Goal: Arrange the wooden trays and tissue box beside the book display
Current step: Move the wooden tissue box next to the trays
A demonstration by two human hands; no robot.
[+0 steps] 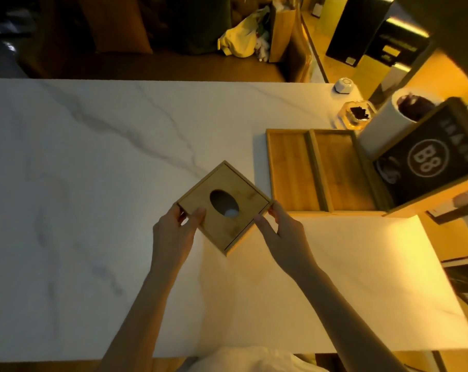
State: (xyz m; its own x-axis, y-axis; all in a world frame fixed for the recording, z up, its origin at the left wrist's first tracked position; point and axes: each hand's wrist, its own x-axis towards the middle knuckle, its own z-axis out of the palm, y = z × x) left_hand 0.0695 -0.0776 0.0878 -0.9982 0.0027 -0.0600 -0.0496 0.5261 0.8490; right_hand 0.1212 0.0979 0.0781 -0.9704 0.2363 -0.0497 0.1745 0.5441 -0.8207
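Observation:
A square wooden tissue box (240, 193) with an oval hole in its top sits turned like a diamond near the middle of the white marble table (93, 183). My left hand (173, 232) grips its left corner and my right hand (278, 226) grips its right corner. Two shallow wooden trays lie side by side just right of the box: the left tray (290, 167) and the right tray (341, 167). Against the right tray stands the book display (428, 162), a wooden stand holding a black cover marked "B8".
Behind the trays stand a white cylinder holder (380, 130), a small glass container (357, 115) with dark contents, and a white faceted object (345, 85). Beyond the table's far edge are a bench and a yellow bag (240, 36). More books lie at the far right (466, 285).

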